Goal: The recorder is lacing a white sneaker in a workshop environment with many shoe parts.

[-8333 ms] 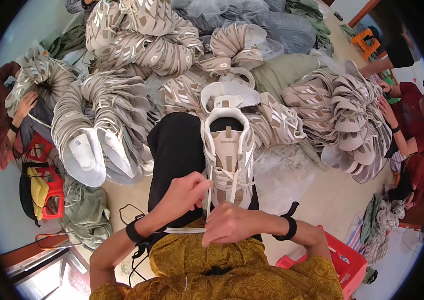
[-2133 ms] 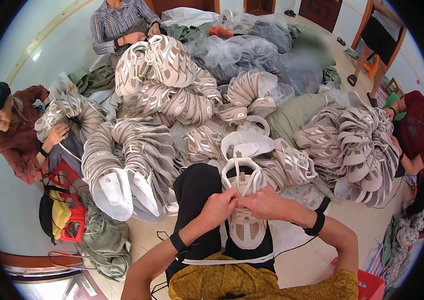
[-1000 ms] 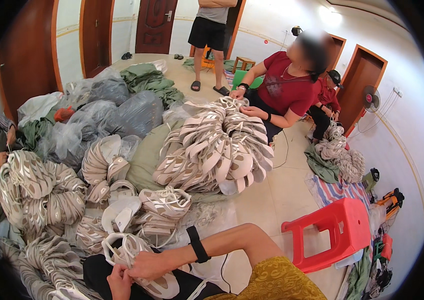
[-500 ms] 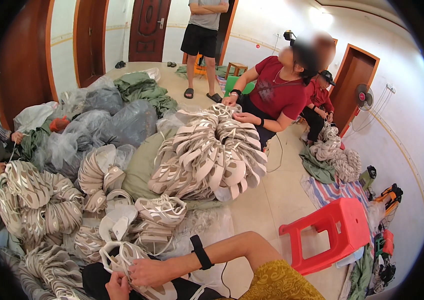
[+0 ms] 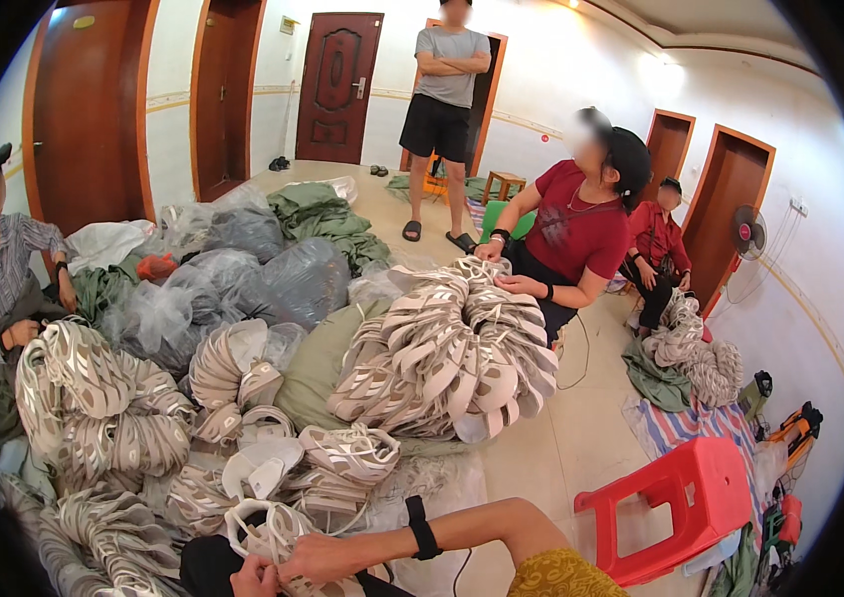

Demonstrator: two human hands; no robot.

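In my lap, at the lower edge, lies a beige and white shoe upper [image 5: 273,530] with its opening toward the pile. My right hand [image 5: 320,558] is closed over its side, fingers bent against it. Close beside it my left hand [image 5: 255,575] is pinched shut at the upper's edge; what sits between those fingertips is too small to make out. A pale lace [image 5: 347,519] trails near the neighbouring shoe upper [image 5: 350,450], which rests on a small stack. Another pale upper [image 5: 261,466] lies just beyond my hands.
Bundled uppers [image 5: 108,398] lie to the left, with plastic bags [image 5: 233,284] behind. Ahead, a person in red [image 5: 581,224] handles a large ring of uppers [image 5: 467,343]. A red stool [image 5: 676,512] stands at right. Other people sit at both sides; one stands at the back.
My view has tilted up, so the scene sits lower and further right. The person at left now shows more fully. My hands stay together at the shoe upper.
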